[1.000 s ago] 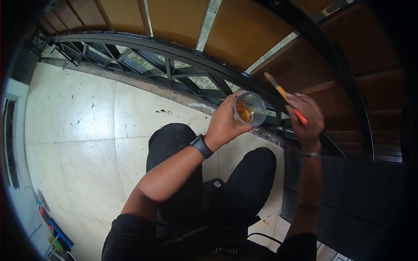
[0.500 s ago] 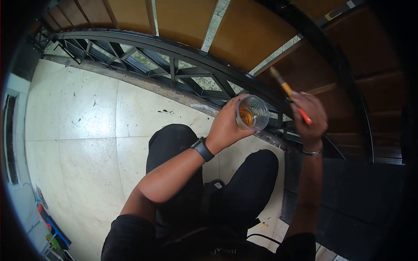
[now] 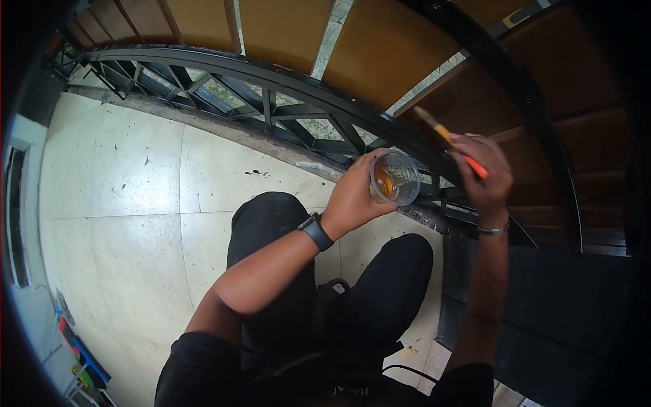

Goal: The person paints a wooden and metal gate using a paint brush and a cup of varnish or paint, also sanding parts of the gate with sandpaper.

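Left hand (image 3: 352, 197) is wrapping its grip around a clear plastic cup (image 3: 395, 178), fingers curled around the side, holding it right of frame centre, tipped a bit so the open mouth is facing the camera. Amber liquid (image 3: 383, 183) is sitting in the bottom of the cup (varnish or similar, cannot tell which). A black watch (image 3: 314, 229) is sitting on the left wrist.

Right hand (image 3: 485, 173) is pinching a paintbrush (image 3: 451, 141) in the upper right of the frame, grip pressed together on the orange handle end, yellow shaft and bristle tip sticking up and to the left. The bristles are lying over the brown wooden surface (image 3: 475, 95) beyond the black metal railing (image 3: 271, 102); cannot tell if the tip is actually touching the wood. Brush and cup are near each other but apart, brush up and right of the cup. A metal bracelet (image 3: 493, 230) is showing on the right wrist.

The railing is curving across the top of the frame from upper left to the right edge, with wooden panels (image 3: 285, 27) behind it. The person is crouching in black trousers (image 3: 271, 230) in the lower centre, on a pale tiled floor (image 3: 122, 203) filling the left half, speckled with dark spots. Some coloured items are sitting in the lower left corner (too small to tell).
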Action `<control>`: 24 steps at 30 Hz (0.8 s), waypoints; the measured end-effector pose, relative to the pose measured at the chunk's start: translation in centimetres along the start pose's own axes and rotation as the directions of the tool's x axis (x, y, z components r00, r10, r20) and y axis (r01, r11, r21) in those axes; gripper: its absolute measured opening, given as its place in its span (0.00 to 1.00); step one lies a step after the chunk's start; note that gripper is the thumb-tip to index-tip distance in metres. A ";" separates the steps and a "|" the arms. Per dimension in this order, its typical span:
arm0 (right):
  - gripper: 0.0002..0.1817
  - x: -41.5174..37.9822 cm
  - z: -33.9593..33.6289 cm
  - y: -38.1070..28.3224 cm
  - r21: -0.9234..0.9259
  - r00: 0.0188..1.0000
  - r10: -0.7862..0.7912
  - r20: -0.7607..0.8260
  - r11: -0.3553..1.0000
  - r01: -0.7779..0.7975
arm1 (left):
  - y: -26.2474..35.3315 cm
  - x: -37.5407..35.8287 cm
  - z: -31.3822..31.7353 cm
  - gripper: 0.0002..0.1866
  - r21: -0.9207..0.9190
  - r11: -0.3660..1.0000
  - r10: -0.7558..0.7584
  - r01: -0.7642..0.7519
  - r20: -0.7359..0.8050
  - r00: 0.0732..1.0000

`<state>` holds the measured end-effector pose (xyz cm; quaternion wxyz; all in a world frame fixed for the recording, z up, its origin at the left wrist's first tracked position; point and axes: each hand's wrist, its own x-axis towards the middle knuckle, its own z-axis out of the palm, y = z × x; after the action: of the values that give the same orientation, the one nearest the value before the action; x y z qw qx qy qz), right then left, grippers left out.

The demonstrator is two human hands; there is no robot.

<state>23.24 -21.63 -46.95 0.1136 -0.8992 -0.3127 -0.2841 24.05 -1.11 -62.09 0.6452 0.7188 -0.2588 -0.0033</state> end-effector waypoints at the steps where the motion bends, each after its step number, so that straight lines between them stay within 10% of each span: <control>1: 0.11 -0.1 1.1 0.4 0.019 1.000 -0.021 0.000 1.000 0.021 | 0.0 0.0 0.0 0.46 -0.008 1.000 -0.012 0.012 0.012 1.000; 24: 0.09 -1.6 -1.8 2.1 -0.040 0.990 0.122 -0.074 0.991 -0.125 | 0.0 0.6 1.4 0.46 -0.022 0.999 -0.040 0.041 0.045 0.998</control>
<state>22.73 -24.70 -46.44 0.1222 -0.9084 -0.2457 -0.3155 24.13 -2.60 -62.16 0.6473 0.7163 -0.2582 -0.0355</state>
